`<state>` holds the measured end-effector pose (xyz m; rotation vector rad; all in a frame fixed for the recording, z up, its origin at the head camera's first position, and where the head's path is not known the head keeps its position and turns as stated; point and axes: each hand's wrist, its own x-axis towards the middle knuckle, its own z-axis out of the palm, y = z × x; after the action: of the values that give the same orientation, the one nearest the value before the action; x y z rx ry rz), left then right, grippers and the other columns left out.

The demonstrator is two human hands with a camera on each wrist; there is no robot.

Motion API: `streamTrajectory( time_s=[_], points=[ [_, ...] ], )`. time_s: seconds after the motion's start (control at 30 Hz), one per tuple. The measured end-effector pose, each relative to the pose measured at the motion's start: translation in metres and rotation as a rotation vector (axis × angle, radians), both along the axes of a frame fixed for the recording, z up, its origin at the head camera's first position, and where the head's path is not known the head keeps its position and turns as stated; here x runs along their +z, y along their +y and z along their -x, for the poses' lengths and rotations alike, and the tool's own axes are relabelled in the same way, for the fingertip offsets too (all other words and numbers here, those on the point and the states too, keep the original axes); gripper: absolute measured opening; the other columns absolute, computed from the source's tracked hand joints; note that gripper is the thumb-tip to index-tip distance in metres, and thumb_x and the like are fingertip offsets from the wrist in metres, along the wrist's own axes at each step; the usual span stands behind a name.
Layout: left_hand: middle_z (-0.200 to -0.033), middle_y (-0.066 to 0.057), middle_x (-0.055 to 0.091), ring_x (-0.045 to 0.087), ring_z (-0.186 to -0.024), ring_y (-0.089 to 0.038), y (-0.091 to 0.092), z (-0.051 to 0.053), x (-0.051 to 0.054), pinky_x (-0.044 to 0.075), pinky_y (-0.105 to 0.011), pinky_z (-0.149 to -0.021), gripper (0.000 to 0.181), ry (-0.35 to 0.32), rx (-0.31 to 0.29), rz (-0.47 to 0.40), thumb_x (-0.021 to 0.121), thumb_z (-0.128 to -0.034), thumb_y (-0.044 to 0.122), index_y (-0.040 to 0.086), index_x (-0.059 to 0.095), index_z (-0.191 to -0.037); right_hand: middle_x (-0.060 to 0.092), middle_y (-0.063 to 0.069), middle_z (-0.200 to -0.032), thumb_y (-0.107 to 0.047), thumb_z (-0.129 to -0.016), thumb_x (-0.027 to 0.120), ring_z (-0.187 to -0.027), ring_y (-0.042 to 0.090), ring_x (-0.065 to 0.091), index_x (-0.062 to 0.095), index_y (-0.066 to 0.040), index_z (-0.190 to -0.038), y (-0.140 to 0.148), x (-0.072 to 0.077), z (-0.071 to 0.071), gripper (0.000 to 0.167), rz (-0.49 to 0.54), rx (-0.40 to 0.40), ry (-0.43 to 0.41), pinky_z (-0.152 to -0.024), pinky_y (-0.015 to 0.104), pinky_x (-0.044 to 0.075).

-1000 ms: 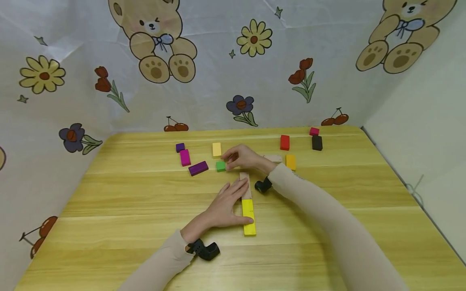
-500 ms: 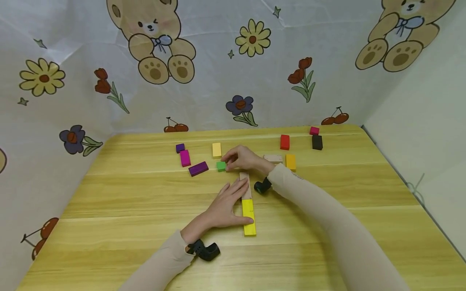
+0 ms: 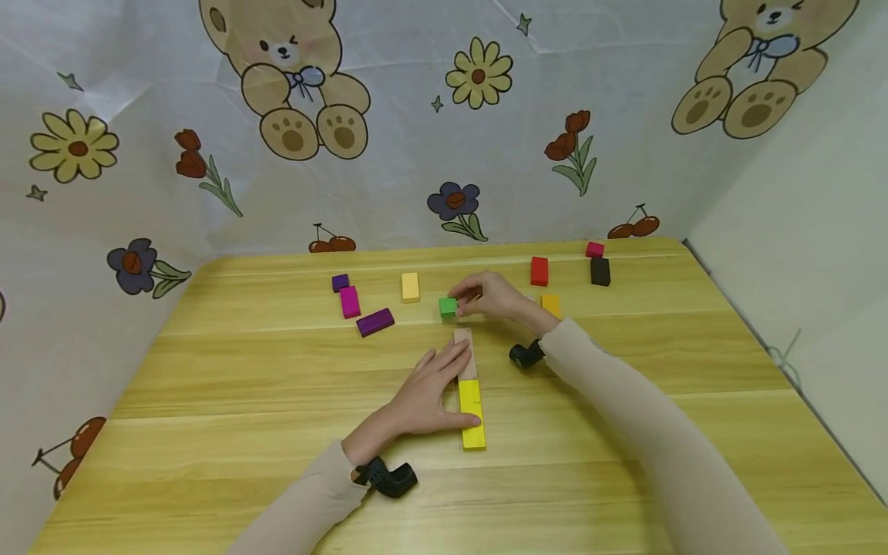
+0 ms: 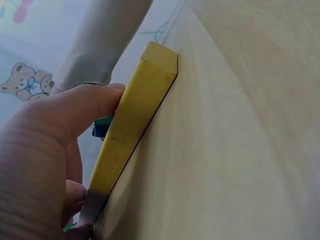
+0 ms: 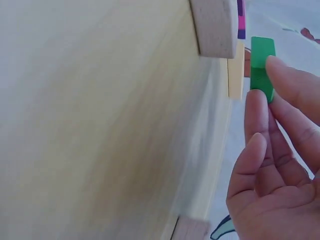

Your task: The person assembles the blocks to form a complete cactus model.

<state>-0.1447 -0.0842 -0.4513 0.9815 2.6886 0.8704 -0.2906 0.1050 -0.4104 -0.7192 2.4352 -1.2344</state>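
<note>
In the head view, my left hand (image 3: 428,393) lies spread over a row made of a plain wooden block (image 3: 466,362) and a yellow block (image 3: 472,435), joined end to end. Its thumb touches the yellow block (image 4: 135,107), as the left wrist view shows, while the other fingers rest at the plain one. My right hand (image 3: 494,296) pinches a small green block (image 3: 448,307) between thumb and fingers, just beyond the far end of the row. The right wrist view shows that green block (image 5: 262,70) held off the table.
Left of the right hand lie a cream block (image 3: 410,287), a purple block (image 3: 375,322), a magenta block (image 3: 350,301) and a small violet block (image 3: 340,282). To the right are an orange block (image 3: 550,305), red block (image 3: 539,270), black block (image 3: 600,271) and small pink block (image 3: 594,249).
My right hand has picked up the green block and moved it to the right, above the far end of the row. The left hand stays where it was.
</note>
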Motion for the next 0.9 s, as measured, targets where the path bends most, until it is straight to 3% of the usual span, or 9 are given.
streamTrajectory(
  time_s=[0.5, 0.9],
  points=[
    [-0.165, -0.006, 0.017, 0.013, -0.152, -0.029, -0.001, 0.0, 0.001, 0.009, -0.055, -0.121, 0.103, 0.02, -0.01, -0.024, 0.073, -0.0798, 0.052, 0.003, 0.023, -0.155, 0.072, 0.011, -0.106, -0.005, -0.084, 0.075, -0.087, 0.017, 0.065, 0.071, -0.002, -0.115, 0.015, -0.002, -0.013, 0.031, -0.126, 0.01, 0.038, -0.083, 0.03, 0.055],
    [-0.165, -0.006, 0.017, 0.012, -0.152, -0.027, 0.0, -0.001, 0.001, 0.009, -0.054, -0.122, 0.103, 0.016, -0.003, -0.023, 0.074, -0.0794, 0.052, 0.004, 0.023, -0.155, 0.072, 0.011, -0.104, -0.007, -0.084, 0.076, -0.082, 0.017, 0.061, 0.072, -0.002, -0.114, 0.016, -0.001, -0.014, 0.03, -0.141, 0.01, -0.02, -0.068, 0.021, 0.052]
  ],
)
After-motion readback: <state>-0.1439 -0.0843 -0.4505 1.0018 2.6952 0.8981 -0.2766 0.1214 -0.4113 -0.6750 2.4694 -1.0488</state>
